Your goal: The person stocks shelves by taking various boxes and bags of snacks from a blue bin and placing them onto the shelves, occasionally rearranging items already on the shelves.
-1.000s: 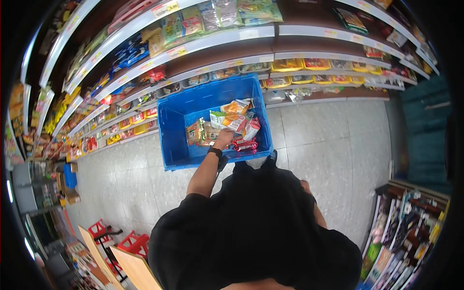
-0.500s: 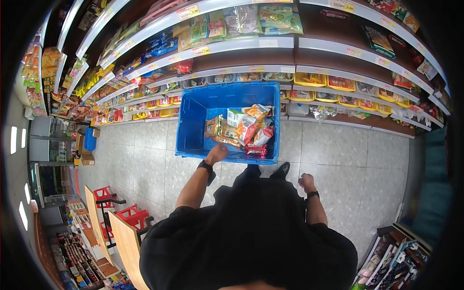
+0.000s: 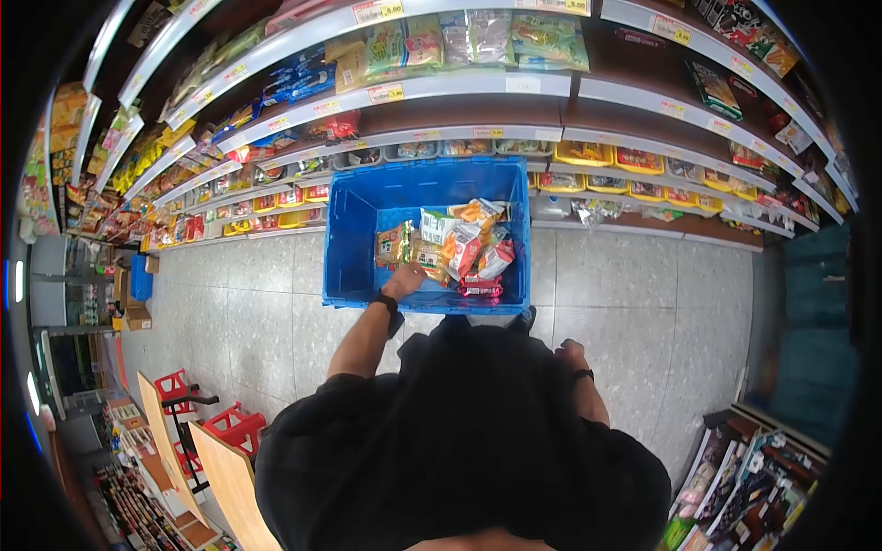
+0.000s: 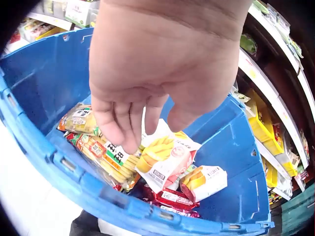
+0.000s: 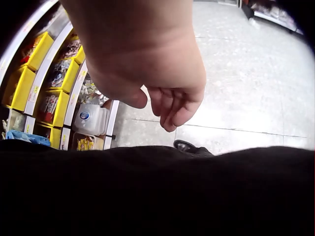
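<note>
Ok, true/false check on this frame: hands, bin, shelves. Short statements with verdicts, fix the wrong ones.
1. The left hand is over the blue bin. True.
2. The right hand is in the bin too. False: it is outside the bin, above the floor, holding nothing.
3. The bin is empty. False: snack packets lie in it.
4. Red packets lie in the bin's near part, by the person. True.
5. The yellow trays stand on the floor. False: they sit on the shelves.
</note>
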A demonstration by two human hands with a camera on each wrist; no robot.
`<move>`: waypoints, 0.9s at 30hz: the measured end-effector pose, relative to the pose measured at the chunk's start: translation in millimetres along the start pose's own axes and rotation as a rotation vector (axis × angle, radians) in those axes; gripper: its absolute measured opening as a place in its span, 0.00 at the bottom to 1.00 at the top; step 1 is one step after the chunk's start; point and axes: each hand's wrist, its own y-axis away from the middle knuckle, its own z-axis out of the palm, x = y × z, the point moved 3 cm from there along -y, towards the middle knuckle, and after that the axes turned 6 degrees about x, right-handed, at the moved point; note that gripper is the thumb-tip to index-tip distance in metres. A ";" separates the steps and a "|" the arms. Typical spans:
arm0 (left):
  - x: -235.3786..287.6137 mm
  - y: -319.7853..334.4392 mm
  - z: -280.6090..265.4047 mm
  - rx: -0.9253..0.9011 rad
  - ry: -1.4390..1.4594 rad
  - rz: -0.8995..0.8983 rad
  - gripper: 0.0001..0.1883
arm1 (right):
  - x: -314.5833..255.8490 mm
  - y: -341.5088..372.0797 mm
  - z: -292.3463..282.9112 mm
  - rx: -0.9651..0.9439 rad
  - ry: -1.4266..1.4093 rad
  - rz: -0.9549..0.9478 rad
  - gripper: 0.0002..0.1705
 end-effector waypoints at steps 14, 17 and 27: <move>-104.9 -54.2 -6.5 -0.073 0.032 0.062 0.17 | 34.9 123.1 91.5 0.239 0.736 -0.447 0.13; -115.0 -61.2 6.3 -0.147 0.034 0.069 0.17 | 51.5 127.0 96.6 0.237 0.765 -0.430 0.10; -110.8 -77.0 14.8 -0.142 0.130 0.210 0.16 | 57.7 156.7 115.3 0.233 0.745 -0.562 0.20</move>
